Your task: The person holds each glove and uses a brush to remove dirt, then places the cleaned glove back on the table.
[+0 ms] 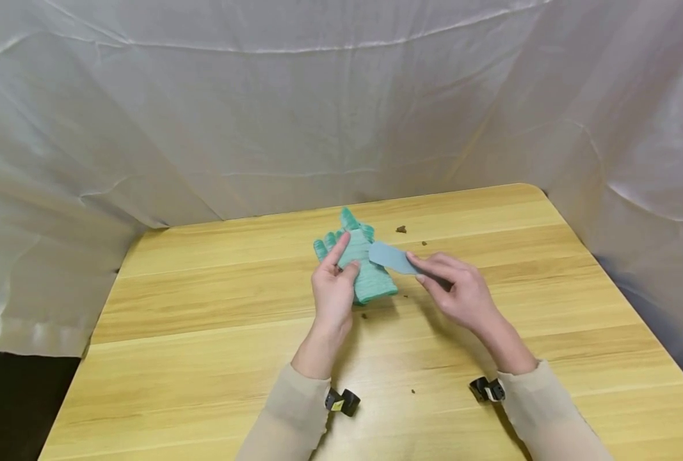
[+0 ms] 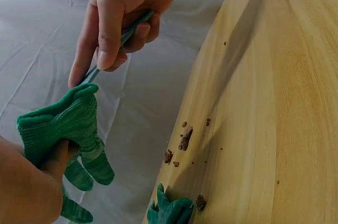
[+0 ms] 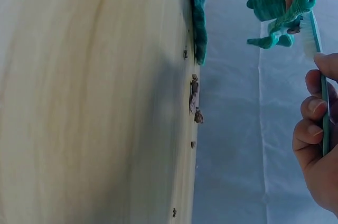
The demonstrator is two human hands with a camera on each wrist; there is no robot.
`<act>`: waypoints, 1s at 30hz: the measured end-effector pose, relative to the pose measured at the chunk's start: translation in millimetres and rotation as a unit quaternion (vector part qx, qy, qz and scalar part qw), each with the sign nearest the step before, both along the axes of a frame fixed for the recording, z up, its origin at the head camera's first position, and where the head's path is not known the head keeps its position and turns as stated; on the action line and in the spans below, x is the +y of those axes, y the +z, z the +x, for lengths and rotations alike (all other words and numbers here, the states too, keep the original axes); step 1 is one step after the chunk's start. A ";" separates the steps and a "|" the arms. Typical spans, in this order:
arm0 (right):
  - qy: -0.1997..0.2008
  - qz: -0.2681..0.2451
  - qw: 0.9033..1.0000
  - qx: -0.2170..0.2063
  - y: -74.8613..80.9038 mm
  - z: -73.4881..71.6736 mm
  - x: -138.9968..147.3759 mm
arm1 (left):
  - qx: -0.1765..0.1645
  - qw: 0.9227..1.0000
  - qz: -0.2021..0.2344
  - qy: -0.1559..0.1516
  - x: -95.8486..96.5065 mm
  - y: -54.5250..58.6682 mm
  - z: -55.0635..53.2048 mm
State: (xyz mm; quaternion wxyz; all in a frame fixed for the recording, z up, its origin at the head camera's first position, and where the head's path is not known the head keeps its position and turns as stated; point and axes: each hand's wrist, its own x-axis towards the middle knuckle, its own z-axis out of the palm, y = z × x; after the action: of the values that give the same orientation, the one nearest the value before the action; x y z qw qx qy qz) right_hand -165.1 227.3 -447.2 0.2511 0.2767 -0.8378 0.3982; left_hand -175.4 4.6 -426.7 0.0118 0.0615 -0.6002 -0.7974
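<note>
My left hand (image 1: 332, 294) holds a green knit glove (image 1: 372, 278) up above the table, its thumb pressing on the fabric and its index finger extended along it. In my right hand (image 1: 462, 291) is a flat blue-grey brush (image 1: 390, 258), gripped by the handle. Its white bristles (image 3: 308, 34) face the glove and appear to touch it, in the right wrist view. A small brown clump (image 3: 293, 30) shows at the glove beside the bristles. Lying on the table is a second green glove (image 2: 171, 211), partly out of frame in the left wrist view.
Brown crumbs and clumps (image 2: 185, 138) are scattered over the wooden table (image 1: 203, 358), the bigger ones near the far edge (image 1: 401, 229). Grey cloth curtains (image 1: 260, 128) hang behind and at both sides. A small black camera (image 1: 344, 402) sits on each wrist.
</note>
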 end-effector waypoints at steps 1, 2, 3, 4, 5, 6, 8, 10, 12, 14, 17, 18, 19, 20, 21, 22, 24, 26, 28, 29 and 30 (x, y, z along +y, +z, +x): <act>0.000 0.000 1.000 -0.001 0.0 -0.3 0.7 | -0.001 1.000 0.004 -0.001 -0.5 0.4 0.0; 0.000 0.000 1.000 -0.001 -0.1 -0.5 1.4 | -0.001 1.000 0.006 -0.001 -1.0 0.7 -0.1; -0.001 0.001 1.000 -0.001 -0.1 -0.7 2.0 | -0.002 1.000 0.008 -0.001 -1.3 1.0 -0.4; -0.002 0.002 1.000 0.000 -0.1 -1.0 2.4 | -0.003 1.000 0.011 -0.001 -1.5 1.1 -0.6; -0.003 0.003 1.000 0.000 0.0 -1.2 2.8 | -0.003 1.000 0.013 -0.001 -1.7 1.2 -0.8; -0.005 0.004 1.000 0.001 0.0 -1.4 3.3 | -0.003 1.000 0.015 0.000 -1.9 1.3 -1.0; -0.007 0.005 1.000 0.000 0.1 -1.8 4.2 | -0.003 1.000 0.017 0.001 -2.0 1.4 -1.4; -0.008 0.006 1.000 -0.004 0.2 -1.8 5.2 | -0.003 1.000 0.017 0.000 -1.9 1.8 -1.5; -0.009 0.005 1.000 -0.009 0.1 -1.6 6.0 | -0.006 1.000 0.016 0.001 -2.0 2.3 -1.5; -0.012 0.003 1.000 -0.015 0.3 -1.1 6.6 | -0.008 1.000 0.015 0.003 -2.1 2.7 -1.6; -0.016 0.000 1.000 -0.021 1.3 -0.2 6.6 | -0.008 1.000 0.013 0.008 -2.7 2.4 -2.0; -0.016 -0.001 1.000 -0.021 1.9 0.1 6.3 | -0.006 1.000 0.012 0.010 -2.9 2.4 -1.9; -0.015 -0.003 1.000 -0.020 2.4 0.5 5.9 | -0.006 1.000 0.011 0.010 -2.9 2.2 -1.8; -0.012 -0.005 1.000 -0.019 3.0 0.7 5.3 | -0.004 1.000 0.009 0.010 -2.8 2.0 -1.8; -0.008 -0.010 1.000 -0.018 3.6 1.1 4.5 | -0.002 1.000 0.006 0.009 -2.6 1.8 -1.5; -0.002 -0.016 1.000 -0.015 4.2 1.4 3.4 | 0.001 1.000 0.002 0.008 -2.3 1.4 -1.3; 0.013 -0.030 0.999 -0.007 5.6 1.7 1.1 | 0.006 1.000 -0.006 0.003 -1.0 0.8 -0.6; 0.030 -0.041 0.999 0.001 6.5 1.8 -1.3 | 0.014 1.000 -0.014 -0.003 0.7 0.0 0.2; 0.047 -0.038 0.998 0.010 6.0 1.2 -3.5 | 0.020 1.000 -0.021 -0.008 1.9 -0.2 0.6; 0.054 -0.036 0.998 0.013 5.2 0.6 -4.2 | 0.022 0.999 -0.025 -0.010 2.2 0.0 0.6; 0.058 -0.031 0.998 0.015 4.3 0.1 -4.5 | 0.024 0.999 -0.027 -0.011 2.2 0.3 0.5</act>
State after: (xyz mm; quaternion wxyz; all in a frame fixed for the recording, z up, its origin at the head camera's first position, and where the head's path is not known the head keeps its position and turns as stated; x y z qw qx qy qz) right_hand -165.0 222.8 -442.9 0.2487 0.3224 -0.8037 0.4340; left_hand -174.9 6.8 -426.5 0.0192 0.0358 -0.6216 -0.7823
